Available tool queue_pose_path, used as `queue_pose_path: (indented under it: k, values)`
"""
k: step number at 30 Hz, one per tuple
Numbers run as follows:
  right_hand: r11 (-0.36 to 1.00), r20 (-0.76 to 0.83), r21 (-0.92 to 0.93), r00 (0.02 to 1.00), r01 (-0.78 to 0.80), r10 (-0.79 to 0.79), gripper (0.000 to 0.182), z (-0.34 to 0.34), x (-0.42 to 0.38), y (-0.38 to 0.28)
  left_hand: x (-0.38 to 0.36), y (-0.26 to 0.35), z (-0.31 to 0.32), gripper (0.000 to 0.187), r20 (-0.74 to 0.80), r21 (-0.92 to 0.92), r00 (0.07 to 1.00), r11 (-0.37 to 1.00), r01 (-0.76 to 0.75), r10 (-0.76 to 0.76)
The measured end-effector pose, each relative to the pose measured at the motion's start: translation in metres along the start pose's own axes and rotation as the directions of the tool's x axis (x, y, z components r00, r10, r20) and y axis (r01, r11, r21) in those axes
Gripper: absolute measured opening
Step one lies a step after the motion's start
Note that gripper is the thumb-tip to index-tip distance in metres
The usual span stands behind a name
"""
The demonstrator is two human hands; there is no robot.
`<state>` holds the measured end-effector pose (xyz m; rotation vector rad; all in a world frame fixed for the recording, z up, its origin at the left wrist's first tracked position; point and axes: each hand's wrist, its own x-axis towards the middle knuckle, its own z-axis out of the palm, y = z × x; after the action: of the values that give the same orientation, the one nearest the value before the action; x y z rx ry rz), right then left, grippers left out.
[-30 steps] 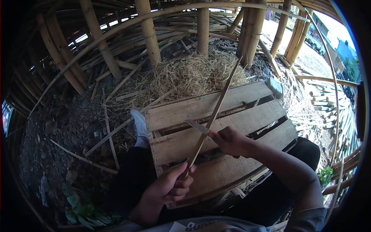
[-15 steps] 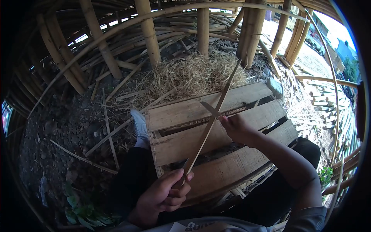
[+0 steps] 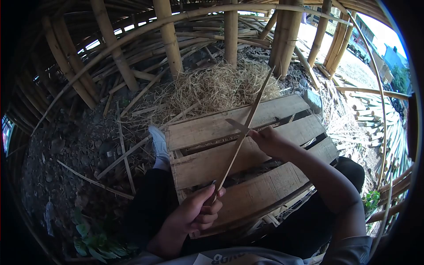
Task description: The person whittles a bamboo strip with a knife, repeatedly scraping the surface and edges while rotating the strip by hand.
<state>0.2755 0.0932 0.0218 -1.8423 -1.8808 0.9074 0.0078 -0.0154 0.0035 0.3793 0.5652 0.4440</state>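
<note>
My left hand is closed around the near end of a long, thin bamboo strip, which slants up and away over the slatted wooden table. My right hand is closed on a knife; its handle is hidden in my fingers. The knife blade points left and crosses the strip near its middle, seemingly against it. The strip's far tip reaches past the table's back edge toward a heap of shavings.
Upright bamboo posts and stacked poles stand behind the shavings. A grey block sits at the table's far right corner. Loose sticks lie on the ground at left, near my white shoe. Cut bamboo pieces are piled at right.
My right hand and the knife have shifted slightly left and up. My left hand and the strip's near end have moved a little, and the strip's far tip sits slightly further left.
</note>
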Motion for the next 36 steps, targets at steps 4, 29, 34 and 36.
queue_pose_path:
  k: [4,29,34,36]
  values:
    - [0.973,0.245,0.111,0.943,0.202,-0.224,0.057,0.049,-0.042,-0.024,0.002,0.0,-0.006,0.031,-0.087,0.015,0.996,0.999,0.034,-0.032]
    - [0.976,0.221,0.039,0.951,0.212,-0.215,0.051,0.043,-0.06,-0.037,-0.003,0.002,-0.002,0.03,-0.076,-0.003,0.997,1.0,-0.005,0.004]
    - [1.0,0.152,0.004,0.988,-0.01,0.009,0.049,0.017,-0.031,-0.024,-0.001,0.004,0.0,0.029,-0.035,-0.008,0.999,1.0,-0.008,0.008]
    - [0.996,0.031,-0.092,0.999,-0.02,0.023,0.047,0.024,-0.034,-0.022,-0.002,0.003,0.0,0.029,-0.047,-0.016,0.999,1.0,-0.002,0.001]
